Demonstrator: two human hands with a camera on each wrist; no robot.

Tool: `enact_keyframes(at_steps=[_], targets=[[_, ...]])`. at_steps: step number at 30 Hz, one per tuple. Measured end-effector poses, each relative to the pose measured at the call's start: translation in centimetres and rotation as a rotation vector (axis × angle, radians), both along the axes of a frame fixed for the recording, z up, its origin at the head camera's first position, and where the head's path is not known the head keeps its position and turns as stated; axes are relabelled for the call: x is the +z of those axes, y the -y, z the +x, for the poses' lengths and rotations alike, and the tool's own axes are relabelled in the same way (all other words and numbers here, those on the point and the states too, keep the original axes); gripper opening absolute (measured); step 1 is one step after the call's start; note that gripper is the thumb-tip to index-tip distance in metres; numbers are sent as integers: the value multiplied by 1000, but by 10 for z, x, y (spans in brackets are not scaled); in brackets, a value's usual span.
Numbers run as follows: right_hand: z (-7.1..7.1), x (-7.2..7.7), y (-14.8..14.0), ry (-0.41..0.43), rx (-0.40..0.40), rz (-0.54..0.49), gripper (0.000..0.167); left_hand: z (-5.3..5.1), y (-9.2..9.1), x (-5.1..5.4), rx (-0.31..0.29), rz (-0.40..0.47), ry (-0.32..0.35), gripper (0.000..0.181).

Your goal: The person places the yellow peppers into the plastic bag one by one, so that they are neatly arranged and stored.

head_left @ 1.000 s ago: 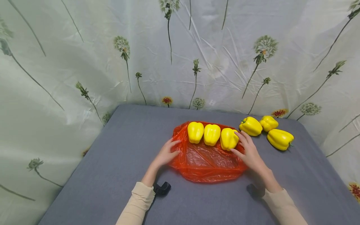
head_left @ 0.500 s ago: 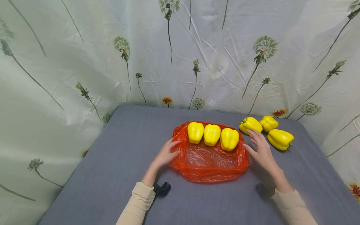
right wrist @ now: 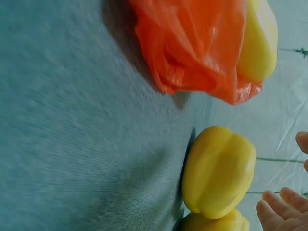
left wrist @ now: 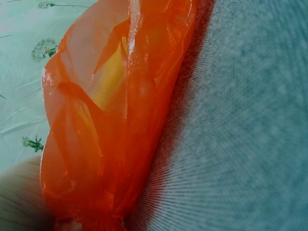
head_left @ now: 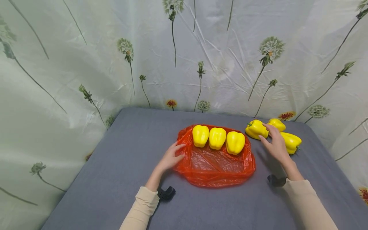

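Momentarily empty, a person's right hand (head_left: 277,147) hovers by three loose yellow peppers at the far right of a grey-covered table (head_left: 115,169), its thumb and fingers spread wide; the right wrist view shows the fingertips apart from the fruit. Nearest the fingertips is the left loose pepper (head_left: 255,129), lying on its side with its green stem toward the bag; a second pepper (head_left: 277,124) sits just behind, and a third (head_left: 291,142) lies partly hidden by the hand. Opposite, the left hand (head_left: 169,158) rests against the left side of a red plastic bag (head_left: 218,183), thumb and forefinger apart; the film hides whatever the other fingers do. Inside the open bag, three more peppers (head_left: 217,138) stand in a row along the far side.

The glossy skin suggests a light, firm pepper, smooth enough to slip under a fingertip pinch and likely to bruise if squeezed hard. Its broad middle looks the surest hold, thumb on one flank and fingers on the other, leaving the stem alone. The bag, thin and limp, would probably crumple or tear if tugged, and is best steadied at its rim.
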State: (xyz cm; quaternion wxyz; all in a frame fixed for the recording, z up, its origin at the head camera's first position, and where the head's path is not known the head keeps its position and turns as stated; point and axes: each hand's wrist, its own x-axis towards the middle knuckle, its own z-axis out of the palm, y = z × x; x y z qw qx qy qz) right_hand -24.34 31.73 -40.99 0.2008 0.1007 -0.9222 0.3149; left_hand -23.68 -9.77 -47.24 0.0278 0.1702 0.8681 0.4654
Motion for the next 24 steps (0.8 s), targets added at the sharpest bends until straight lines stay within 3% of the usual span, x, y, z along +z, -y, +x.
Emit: enact_keyframes(at_steps=[9, 24], targets=[[-18, -3, -8, -25, -32, -15, 46, 0, 0, 1, -1, -1, 4, 45], [-29, 0, -17, 24, -62, -29, 48, 1, 0, 1, -1, -15, 14, 45]])
